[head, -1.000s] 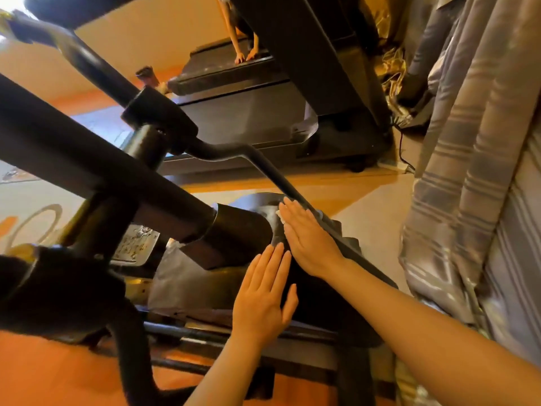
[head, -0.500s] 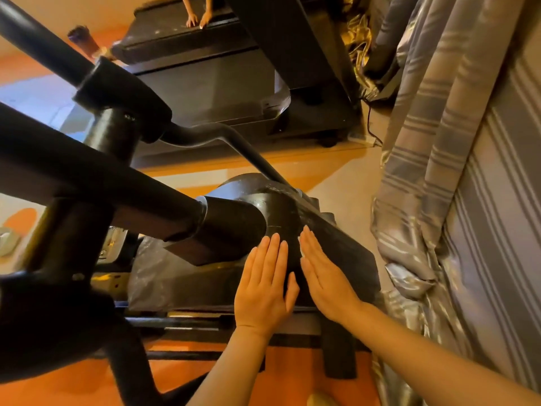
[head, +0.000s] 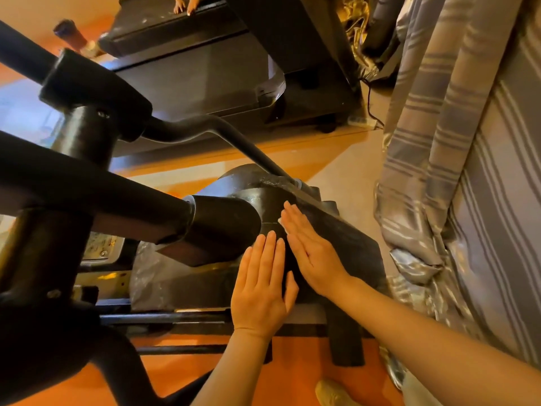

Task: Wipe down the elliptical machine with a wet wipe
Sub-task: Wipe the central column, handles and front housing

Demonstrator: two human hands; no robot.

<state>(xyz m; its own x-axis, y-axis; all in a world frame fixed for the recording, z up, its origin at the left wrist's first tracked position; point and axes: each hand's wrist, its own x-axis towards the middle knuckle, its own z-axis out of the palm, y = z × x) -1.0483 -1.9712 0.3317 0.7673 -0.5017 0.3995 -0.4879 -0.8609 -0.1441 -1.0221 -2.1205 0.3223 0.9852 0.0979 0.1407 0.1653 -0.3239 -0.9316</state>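
Note:
The black elliptical machine (head: 228,221) fills the left and middle of the view, with thick tubes running down to its dusty flywheel housing (head: 351,241). My right hand (head: 310,247) lies flat on the housing's sloped side, fingers straight, pressing a white wet wipe (head: 282,225) whose edge peeks out beside the fingers. My left hand (head: 260,285) rests flat on the housing just left of it, fingers straight and holding nothing.
A black treadmill (head: 205,68) stands beyond the elliptical, with another person's bare feet (head: 184,4) on its deck. Grey striped curtains (head: 456,171) hang close on the right. The floor (head: 307,376) is orange, and a shoe tip (head: 333,394) shows at the bottom.
My right hand slid down the housing with the wipe, then back up a little. My left hand stayed flat beside it. The view shifted closer and downward.

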